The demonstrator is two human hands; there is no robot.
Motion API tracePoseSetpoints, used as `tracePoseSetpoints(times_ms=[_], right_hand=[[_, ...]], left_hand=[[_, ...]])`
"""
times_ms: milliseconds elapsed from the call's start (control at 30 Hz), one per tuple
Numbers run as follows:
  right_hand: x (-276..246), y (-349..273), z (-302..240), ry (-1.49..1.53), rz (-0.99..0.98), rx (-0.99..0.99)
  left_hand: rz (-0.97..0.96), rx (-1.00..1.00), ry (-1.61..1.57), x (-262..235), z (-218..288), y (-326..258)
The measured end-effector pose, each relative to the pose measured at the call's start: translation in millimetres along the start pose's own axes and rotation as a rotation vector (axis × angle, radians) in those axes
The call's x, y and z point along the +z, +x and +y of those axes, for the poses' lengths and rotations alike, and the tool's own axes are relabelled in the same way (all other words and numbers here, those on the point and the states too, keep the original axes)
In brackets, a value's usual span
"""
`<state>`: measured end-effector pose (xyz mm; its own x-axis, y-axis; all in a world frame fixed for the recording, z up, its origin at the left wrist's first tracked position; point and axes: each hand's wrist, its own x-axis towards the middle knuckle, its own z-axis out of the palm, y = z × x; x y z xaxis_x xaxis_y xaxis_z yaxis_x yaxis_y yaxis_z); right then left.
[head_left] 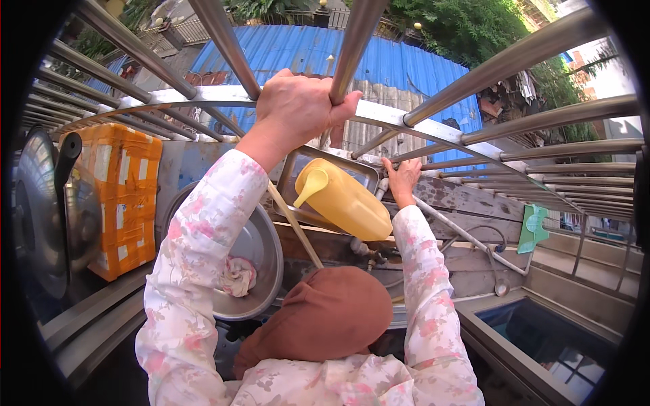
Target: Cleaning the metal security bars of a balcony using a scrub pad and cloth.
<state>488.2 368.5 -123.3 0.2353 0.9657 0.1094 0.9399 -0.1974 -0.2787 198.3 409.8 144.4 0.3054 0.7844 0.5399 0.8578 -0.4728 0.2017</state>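
Observation:
My left hand (301,107) is closed round the metal railing (227,95), at a flat crossbar between the upright tubes. Lower and to the right, my right hand (403,180) rests with fingers spread at the outer ledge, beside a white pipe (443,223). Between my forearms a yellow plastic jug (355,203) with a pale spout lies tilted over a rectangular metal tray (290,169). From below my left wrist a wooden stick (294,223) slants down toward a rounded brown cloth-covered shape (332,304) in front of my chest.
A metal basin (271,271) holding a crumpled cloth (240,276) sits left of the stick. Farther left stand an orange-taped box (128,196) and a large metal pan lid (44,210). A green plastic piece (533,229) is at the right. Blue metal roofing (291,51) lies beyond the bars.

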Motion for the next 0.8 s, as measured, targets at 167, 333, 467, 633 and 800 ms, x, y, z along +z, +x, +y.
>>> tracePoseSetpoints(times_ms=[167,333,467,633,800], right_hand=[[-63.7,-29.6,-3.1,0.554,-0.084,0.036],[-154.8,-0.8,-108.7,0.954,0.183,-0.325],[-115.3,29.2,-122.1,1.185,0.135,-0.244],[-87.7,27.6,-131.9,1.085,0.138,-0.325],[-12.0,16.6,-94.7,1.042,-0.048,-0.240]], left_hand=[[-0.132,-0.103,0.034,-2.1,0.3,-1.1],[-0.285,-0.148,0.026,-15.3,0.8,3.9],[-0.362,-0.083,-0.087,-9.7,7.0,12.1],[-0.367,-0.067,-0.043,-24.4,-5.0,9.2],[-0.333,-0.047,-0.146,-10.9,-3.1,6.6]])
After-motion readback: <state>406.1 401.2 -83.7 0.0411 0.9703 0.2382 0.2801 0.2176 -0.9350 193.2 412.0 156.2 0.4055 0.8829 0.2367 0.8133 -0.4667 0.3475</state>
